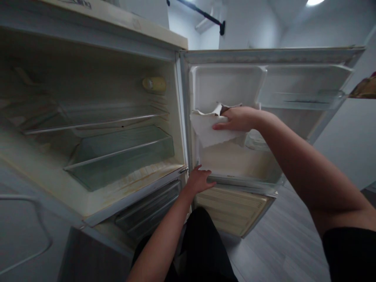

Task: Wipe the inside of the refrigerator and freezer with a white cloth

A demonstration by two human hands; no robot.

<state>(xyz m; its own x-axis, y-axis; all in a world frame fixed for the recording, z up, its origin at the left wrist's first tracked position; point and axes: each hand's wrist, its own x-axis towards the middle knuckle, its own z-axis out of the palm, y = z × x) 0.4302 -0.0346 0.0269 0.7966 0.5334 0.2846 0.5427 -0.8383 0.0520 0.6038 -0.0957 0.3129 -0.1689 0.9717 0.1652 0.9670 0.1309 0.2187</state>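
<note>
My right hand (239, 118) grips a white paper towel (210, 127) with torn-looking edges, held at the inner side of the open upper fridge door (226, 84). The towel hangs partly below the fingers; whether it presses on the panel I cannot tell. Lower down, my left hand (201, 180) has its fingers apart near the door's bottom inner corner, by the hinge side. Nothing shows in that hand. Behind the right wrist sits a clear door shelf (257, 141), partly hidden by the arm.
The fridge interior on the left holds a glass shelf (96, 120), a clear drawer (126, 156) and a yellowish lamp cover (154, 84). Below, the freezer door (232, 209) stands open too. A white cable (38, 219) hangs at lower left. Grey flooring (282, 239) lies at right.
</note>
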